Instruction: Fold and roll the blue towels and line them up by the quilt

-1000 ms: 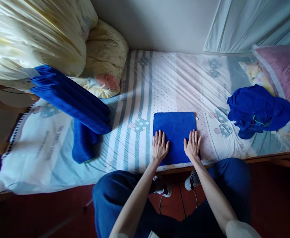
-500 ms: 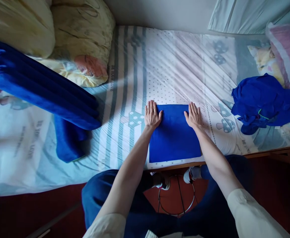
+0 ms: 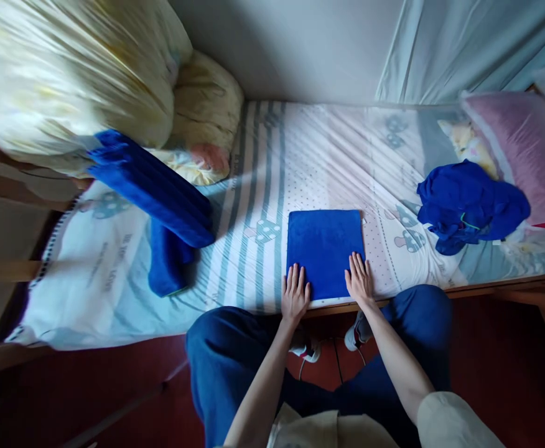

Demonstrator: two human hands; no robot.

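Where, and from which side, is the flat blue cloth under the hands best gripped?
The blue cloth is probably best pinched at its two near corners, from the person's side: it lies flat, its near edge runs close to the edge of the bed, and the left hand and right hand rest by those corners.

The left hand (image 3: 295,297) and right hand (image 3: 359,281) hide the lower corners of the square blue cloth (image 3: 325,242), and the small white label (image 3: 364,221) at its side is too small to read. On the bed sheet (image 3: 310,137) most of the lettering (image 3: 116,267) is too blurred to make out, while crumpled folds conceal how many pieces make up the blue heap (image 3: 473,202). The picture's edges cut off the yellow bundle (image 3: 81,74), the curtain (image 3: 440,56) and the pink pillow (image 3: 524,143).
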